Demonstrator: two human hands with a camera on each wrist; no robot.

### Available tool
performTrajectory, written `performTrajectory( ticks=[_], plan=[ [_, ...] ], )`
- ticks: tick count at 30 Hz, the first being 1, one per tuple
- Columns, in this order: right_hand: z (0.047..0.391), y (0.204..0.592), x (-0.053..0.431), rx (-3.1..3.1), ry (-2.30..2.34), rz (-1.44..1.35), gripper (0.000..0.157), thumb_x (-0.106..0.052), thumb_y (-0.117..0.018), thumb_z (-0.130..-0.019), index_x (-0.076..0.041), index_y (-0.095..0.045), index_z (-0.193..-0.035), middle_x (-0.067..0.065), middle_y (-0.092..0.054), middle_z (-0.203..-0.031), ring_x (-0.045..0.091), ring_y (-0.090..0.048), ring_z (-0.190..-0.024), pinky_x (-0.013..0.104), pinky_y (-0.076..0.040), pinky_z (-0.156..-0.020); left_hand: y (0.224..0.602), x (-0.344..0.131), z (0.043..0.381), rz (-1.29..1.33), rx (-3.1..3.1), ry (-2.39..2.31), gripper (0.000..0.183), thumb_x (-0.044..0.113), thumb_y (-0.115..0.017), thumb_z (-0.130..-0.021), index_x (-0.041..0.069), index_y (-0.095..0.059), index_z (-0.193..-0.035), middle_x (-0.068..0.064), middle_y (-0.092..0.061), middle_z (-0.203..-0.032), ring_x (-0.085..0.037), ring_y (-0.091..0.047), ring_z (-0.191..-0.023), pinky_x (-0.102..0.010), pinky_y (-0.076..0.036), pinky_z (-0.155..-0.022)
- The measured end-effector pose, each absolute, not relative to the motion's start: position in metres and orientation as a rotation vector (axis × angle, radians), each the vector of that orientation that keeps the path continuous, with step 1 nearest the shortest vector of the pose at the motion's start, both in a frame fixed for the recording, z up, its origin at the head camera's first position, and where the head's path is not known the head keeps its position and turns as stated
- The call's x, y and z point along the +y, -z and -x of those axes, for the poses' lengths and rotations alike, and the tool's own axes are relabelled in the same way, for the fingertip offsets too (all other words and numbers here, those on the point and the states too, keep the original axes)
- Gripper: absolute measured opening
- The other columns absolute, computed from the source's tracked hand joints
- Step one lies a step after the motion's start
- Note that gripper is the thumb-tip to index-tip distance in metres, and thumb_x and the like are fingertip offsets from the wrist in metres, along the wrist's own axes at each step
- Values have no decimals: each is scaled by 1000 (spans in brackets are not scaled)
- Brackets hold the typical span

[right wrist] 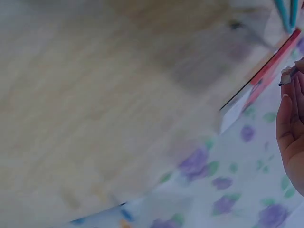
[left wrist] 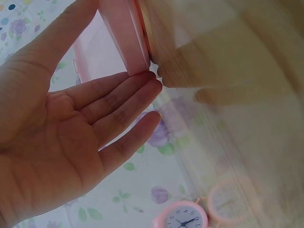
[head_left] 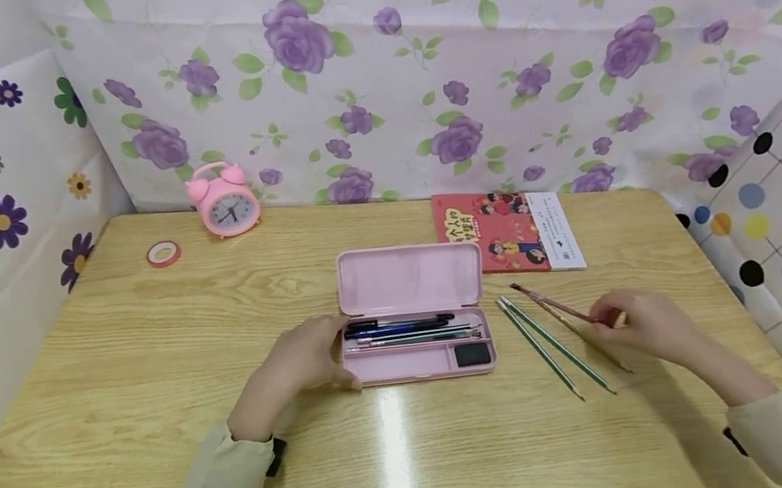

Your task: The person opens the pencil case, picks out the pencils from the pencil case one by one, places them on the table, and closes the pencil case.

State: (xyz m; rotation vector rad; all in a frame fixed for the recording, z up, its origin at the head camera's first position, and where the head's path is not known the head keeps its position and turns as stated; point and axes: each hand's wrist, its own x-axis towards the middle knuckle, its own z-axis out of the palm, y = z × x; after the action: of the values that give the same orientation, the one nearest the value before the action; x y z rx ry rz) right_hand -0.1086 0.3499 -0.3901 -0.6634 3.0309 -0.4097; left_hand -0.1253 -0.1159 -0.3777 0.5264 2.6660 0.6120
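Observation:
A pink pencil case (head_left: 409, 366) lies with its lid (head_left: 410, 279) raised. Dark pens (head_left: 396, 327) and several pencils (head_left: 412, 335) fill its back compartment, and a black eraser (head_left: 472, 354) sits at the front right. My left hand (head_left: 305, 358) holds the case's left end, thumb at the front and fingers behind; the left wrist view shows fingertips at its edge. My right hand (head_left: 641, 320) pinches a thin reddish-brown pencil (head_left: 560, 307), its sharpened tip by my fingers in the right wrist view. A yellowish stick (head_left: 576, 327) lies under it, beside two green pencils (head_left: 550, 347).
Behind the case's lid lies a red booklet (head_left: 503, 231) with a white strip. A pink alarm clock (head_left: 232, 209) and a small tape roll (head_left: 163, 253) stand at the back left. Flowered cloth (head_left: 350, 73) hangs along the table's far edge.

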Motion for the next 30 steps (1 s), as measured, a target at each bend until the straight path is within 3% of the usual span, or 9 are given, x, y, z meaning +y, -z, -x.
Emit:
performTrajectory(
  ticks=[10, 21, 30],
  plan=[
    [79, 402, 404, 3020, 428, 329, 10, -14, -70, -80, -13, -70, -90, -10, -64, -75, 4, -56, -66, 25, -45, -57, 378, -116, 124, -528, 2662, -609, 92, 37, -87, -60, 6, -47, -136, -15, -53, -132, -34, -48, -122, -52, -42, -96],
    [78, 413, 392, 3001, 442, 308, 8, -19, -69, -81, -18, -70, -89, -13, -64, -74, 3, -57, -67, 27, -46, -59, 379, -116, 124, -536, 2660, -639, 89, 34, -87, -60, 8, -48, -136, -13, -55, -130, -32, -50, -119, -52, -42, -95],
    [83, 412, 381, 2936, 484, 313, 10, -19, -68, -84, -16, -70, -94, -10, -63, -77, 4, -56, -68, 24, -46, -58, 378, -116, 124, -538, 2663, -633, 88, 35, -87, -60, 8, -49, -135, -12, -55, -130, -32, -49, -121, -52, -42, -96]
  ],
)
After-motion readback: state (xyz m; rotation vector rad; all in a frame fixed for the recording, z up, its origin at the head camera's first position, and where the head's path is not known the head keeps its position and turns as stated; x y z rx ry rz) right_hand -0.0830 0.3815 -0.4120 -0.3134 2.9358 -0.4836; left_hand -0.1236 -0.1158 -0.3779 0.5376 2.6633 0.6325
